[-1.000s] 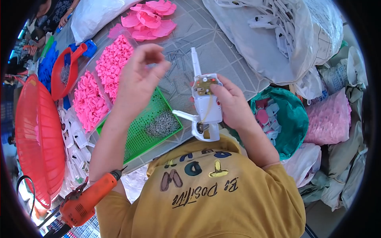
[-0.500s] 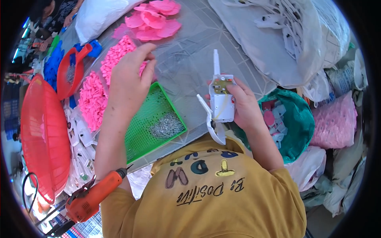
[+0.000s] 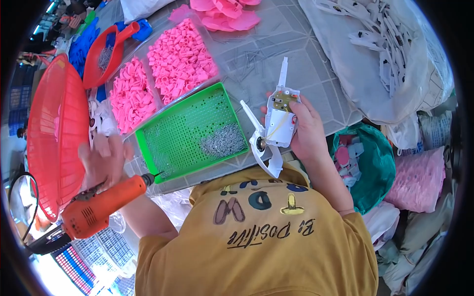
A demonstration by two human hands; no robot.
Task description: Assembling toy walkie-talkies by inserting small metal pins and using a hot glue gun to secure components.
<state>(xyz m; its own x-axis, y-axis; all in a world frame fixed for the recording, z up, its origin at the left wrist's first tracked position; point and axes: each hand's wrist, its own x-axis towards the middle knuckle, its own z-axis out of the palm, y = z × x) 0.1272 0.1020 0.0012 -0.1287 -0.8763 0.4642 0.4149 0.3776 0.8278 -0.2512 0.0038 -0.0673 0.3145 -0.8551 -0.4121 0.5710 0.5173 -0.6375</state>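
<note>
My right hand (image 3: 308, 128) grips a white plastic casing half (image 3: 280, 129) with a narrow prong at its top. A small circuit board (image 3: 285, 101) sits in its upper part, beneath my thumb. Thin yellow wires run down to a second white casing half (image 3: 266, 159), which hangs open beside it with a round dark part inside. My left hand (image 3: 106, 158) is just behind an orange power screwdriver (image 3: 101, 204), fingers apart and blurred, with nothing seen in them. The screwdriver's bit points toward the corner of a green perforated tray (image 3: 190, 116) holding a heap of small screws (image 3: 224, 140).
Bags of small pink plastic parts (image 3: 182, 56) lie behind the tray. A red scoop (image 3: 101, 59) and a large red basket (image 3: 54, 133) stand left. White parts fill a bag (image 3: 340, 74) at the far right. A green bag (image 3: 377, 172) hangs beside my right arm.
My left hand has moved from over the pink parts back and left, to the orange screwdriver. The view has shifted, while my right hand keeps hold of the white casing.
</note>
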